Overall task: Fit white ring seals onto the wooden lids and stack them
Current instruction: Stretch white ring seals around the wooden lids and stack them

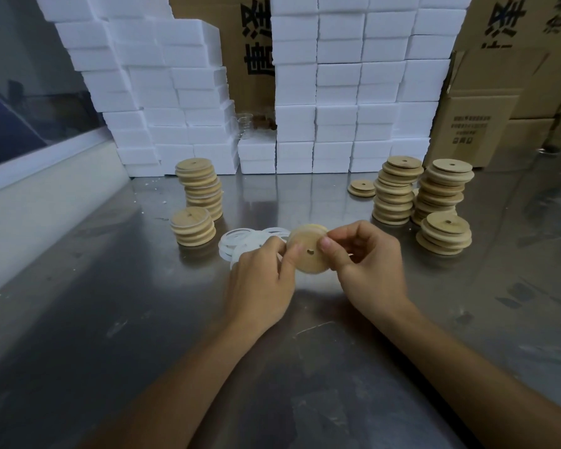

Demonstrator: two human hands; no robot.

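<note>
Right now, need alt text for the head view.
Both hands, left hand and right hand, hold one round wooden lid over a steel table. Loose white ring seals lie behind it, with stacked wooden lids on either side.

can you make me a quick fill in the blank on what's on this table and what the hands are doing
1. Both hands, the left hand and right hand, hold one wooden ____ between them.
2. The loose white ring seals lie on the ____ table.
3. The held lid has a small ____ in its middle.
4. Behind the lid stacks stand piles of white ____ blocks.

Missing words: lid; metal; hole; foam
</note>
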